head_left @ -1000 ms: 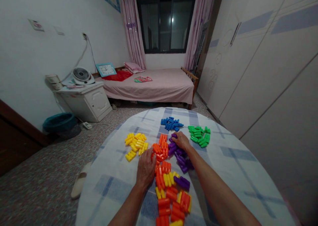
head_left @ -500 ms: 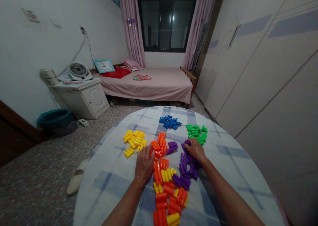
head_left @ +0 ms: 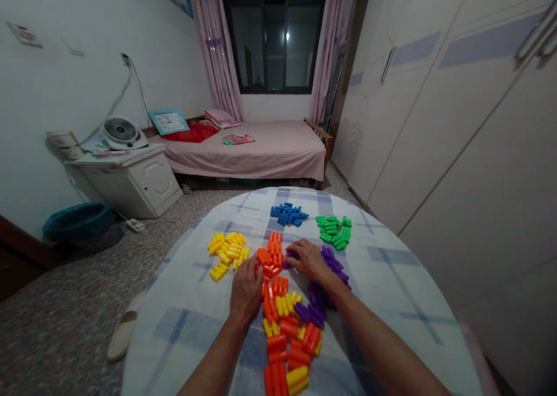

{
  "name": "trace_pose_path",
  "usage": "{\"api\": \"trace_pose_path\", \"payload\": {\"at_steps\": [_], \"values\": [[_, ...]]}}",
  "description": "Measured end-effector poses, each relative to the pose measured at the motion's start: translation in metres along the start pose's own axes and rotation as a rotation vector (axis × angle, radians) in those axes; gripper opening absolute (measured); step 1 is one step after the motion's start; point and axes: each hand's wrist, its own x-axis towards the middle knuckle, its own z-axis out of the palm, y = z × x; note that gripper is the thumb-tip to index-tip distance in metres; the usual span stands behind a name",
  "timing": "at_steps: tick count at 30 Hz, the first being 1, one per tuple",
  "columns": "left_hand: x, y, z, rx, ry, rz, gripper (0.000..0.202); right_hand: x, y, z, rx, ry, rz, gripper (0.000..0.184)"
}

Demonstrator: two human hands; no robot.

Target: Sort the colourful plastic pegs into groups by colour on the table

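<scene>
My left hand rests on the tablecloth with its fingers loosely stretched out against the left side of the orange plastic blocks. My right hand reaches in from the right, its fingers curled down over a small group of purple plastic blocks just right of the orange ones. The hand partly covers those blocks. Under and beside my right wrist lies a larger purple cluster. Closer to me, joined-looking orange and yellow blocks run toward the table's near edge.
Yellow blocks form a pile at left; blue blocks and green blocks lie farther back. The round table wears a checked cloth. Beyond stand a bed, a white cabinet and a wardrobe.
My right hand has moved left from the larger purple cluster to the small purple group near the orange blocks. My left hand stays beside the orange blocks. The view has turned slightly right.
</scene>
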Motion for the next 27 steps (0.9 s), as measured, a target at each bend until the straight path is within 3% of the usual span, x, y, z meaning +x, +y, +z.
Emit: {"api": "trace_pose_path", "payload": {"at_steps": [4,10,16,21,25,27], "values": [[0.0,-0.002,0.002,0.023,0.005,0.017,0.036,-0.006,0.012,-0.001,-0.062,0.052,0.116,0.02],[0.0,0.0,0.001,0.011,0.003,-0.001,0.035,-0.036,0.043,-0.01,-0.094,0.076,0.243,0.019],[0.001,-0.001,0.0,0.007,-0.005,-0.008,0.035,-0.068,0.061,-0.016,-0.087,0.091,0.267,0.018],[0.0,-0.003,0.002,0.029,0.003,0.001,0.035,-0.078,0.055,-0.021,-0.205,0.119,0.315,0.018],[0.001,-0.004,0.003,0.037,0.017,0.018,0.035,-0.055,0.033,-0.018,-0.193,0.214,0.209,0.028],[0.001,-0.005,0.003,0.029,0.017,0.019,0.035,-0.036,0.022,-0.011,-0.16,0.195,0.141,0.034]]}}
